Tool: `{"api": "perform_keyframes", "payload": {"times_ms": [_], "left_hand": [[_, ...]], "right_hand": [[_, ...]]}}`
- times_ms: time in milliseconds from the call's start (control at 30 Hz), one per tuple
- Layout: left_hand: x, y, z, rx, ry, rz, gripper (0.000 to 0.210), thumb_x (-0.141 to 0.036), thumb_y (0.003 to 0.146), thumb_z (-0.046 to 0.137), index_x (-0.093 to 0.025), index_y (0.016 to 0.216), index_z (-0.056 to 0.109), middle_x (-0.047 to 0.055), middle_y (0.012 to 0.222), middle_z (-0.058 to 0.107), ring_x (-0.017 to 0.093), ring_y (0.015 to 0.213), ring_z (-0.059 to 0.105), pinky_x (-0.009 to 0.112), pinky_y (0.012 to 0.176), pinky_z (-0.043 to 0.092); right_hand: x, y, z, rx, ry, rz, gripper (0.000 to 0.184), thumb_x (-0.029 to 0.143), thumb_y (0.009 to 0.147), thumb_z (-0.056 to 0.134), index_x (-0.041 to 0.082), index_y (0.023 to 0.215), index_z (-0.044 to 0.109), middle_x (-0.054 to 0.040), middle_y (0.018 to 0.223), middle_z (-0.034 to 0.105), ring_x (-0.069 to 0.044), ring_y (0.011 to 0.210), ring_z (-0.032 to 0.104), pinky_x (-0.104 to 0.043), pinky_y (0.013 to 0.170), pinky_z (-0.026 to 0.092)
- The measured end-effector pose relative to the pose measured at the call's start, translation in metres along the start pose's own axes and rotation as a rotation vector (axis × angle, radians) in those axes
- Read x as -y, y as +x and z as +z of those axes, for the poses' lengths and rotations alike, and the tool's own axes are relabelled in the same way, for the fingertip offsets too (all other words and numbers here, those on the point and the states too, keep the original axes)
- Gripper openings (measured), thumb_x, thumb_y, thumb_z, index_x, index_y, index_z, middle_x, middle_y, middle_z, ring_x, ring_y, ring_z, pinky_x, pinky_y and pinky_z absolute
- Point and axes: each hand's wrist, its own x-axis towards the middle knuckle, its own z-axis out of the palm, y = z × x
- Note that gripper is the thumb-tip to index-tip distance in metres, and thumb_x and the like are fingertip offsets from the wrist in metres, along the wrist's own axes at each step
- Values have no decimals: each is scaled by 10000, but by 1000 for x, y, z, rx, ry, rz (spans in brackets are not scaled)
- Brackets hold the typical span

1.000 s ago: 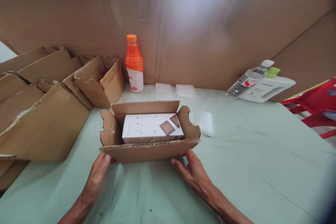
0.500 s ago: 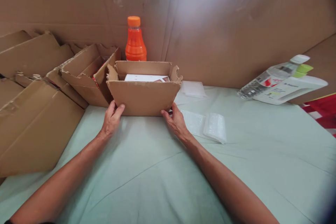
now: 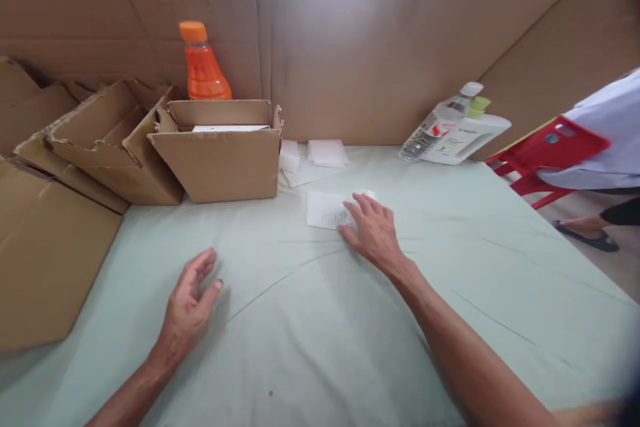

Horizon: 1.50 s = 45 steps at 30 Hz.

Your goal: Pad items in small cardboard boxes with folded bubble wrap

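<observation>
Possibly, careless pressing could crumple the plastic sheet (image 3: pixel 323 209) under the loosely spread right hand (image 3: pixel 374 232), grip unclear, while the left hand (image 3: pixel 187 303) hovers half-open, empty.

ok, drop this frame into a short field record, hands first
left hand: open, empty, over pale green tablecloth
right hand: spread at bubble-wrap sheet, contact unclear
rightmost carton: open-topped, white box partly visible inside
orange-capped bottle: behind that carton, base hidden
clear plastic bottle: partly in front of white jug
red plastic chair: beyond tablecloth's right edge
</observation>
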Motion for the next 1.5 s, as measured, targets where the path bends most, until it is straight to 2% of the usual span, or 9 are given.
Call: {"api": "perform_keyframes", "payload": {"times_ms": [200, 433, 533, 733, 833, 933, 1067, 1300, 1500], "left_hand": [[-26, -44, 9, 219, 131, 8, 471, -467, 813, 721, -234, 1221, 699, 136, 1448, 574, 340, 1339, 561, 535, 1166, 440], [-73, -71, 49, 418, -449, -478, 1143, -551, 655, 887, -190, 1559, 289, 250, 1470, 524, 365, 1298, 610, 532, 1052, 531], [-91, -84, 70, 448, -703, -564, 1102, -610, 602, 902, -190, 1481, 387, 234, 1379, 595, 375, 1237, 643, 532, 976, 569], [-95, -72, 84, 113, -879, -522, 429, -284, 616, 887, -153, 968, 680, 64, 974, 763, 250, 989, 736, 368, 937, 573], [-81, -57, 75, 30, -857, -588, 314, -181, 617, 813, -148, 900, 680, 35, 839, 751, 227, 930, 744, 349, 934, 572], [-73, -50, 63, 68, -824, -647, 250, -180, 662, 771, -134, 893, 690, 60, 837, 752, 246, 915, 747, 378, 911, 589], [-73, -53, 53, 114, -765, -638, 316, -178, 644, 804, -142, 932, 679, 50, 899, 753, 228, 888, 735, 355, 844, 598], [-64, -56, 21, 49, -549, -496, 594, -190, 600, 828, -200, 1133, 567, -7, 890, 712, 149, 759, 675, 271, 666, 570], [-60, -38, 18, 178, -297, -319, 661, -229, 655, 727, -195, 1274, 496, 5, 914, 685, 136, 683, 633, 266, 579, 564]], "right_hand": [[-30, -18, -28, -93, 2, 235, 311, 238, 904, 506, 189, 1095, 747, -159, 1197, 748, -350, 1152, 648, -561, 1016, 498], [74, -64, -64, -269, 508, 168, 300, 440, 971, 555, 255, 1153, 705, -70, 1141, 759, -247, 1006, 701, -412, 934, 565], [118, -82, -58, -272, 814, 197, 255, 456, 954, 600, 255, 1105, 645, -80, 1213, 727, -233, 1074, 689, -381, 950, 561], [154, -157, -26, -45, 1128, 408, 377, 551, 958, 604, 227, 1152, 599, -103, 1288, 687, -219, 1060, 683, -372, 956, 553], [149, -204, -38, 384, 1131, 494, 413, 559, 1015, 508, 213, 1180, 661, -94, 1131, 742, -199, 876, 706, -353, 811, 585], [138, -219, -67, 643, 1025, 323, 320, 486, 994, 585, 216, 1060, 741, -79, 986, 771, -223, 892, 724, -348, 775, 595], [122, -180, -89, 295, 686, 28, 284, 268, 1006, 541, 267, 1245, 695, -76, 1181, 751, -225, 1072, 706, -405, 926, 595], [82, -124, -60, 381, -18, -447, 822, -124, 741, 409, 274, 1437, 593, -129, 1563, 517, -334, 1465, 466, -573, 1062, 516], [53, -155, -39, 296, 23, -441, 412, 49, 944, 494, 244, 1223, 727, -159, 1438, 623, -355, 1367, 567, -574, 993, 558]]}}
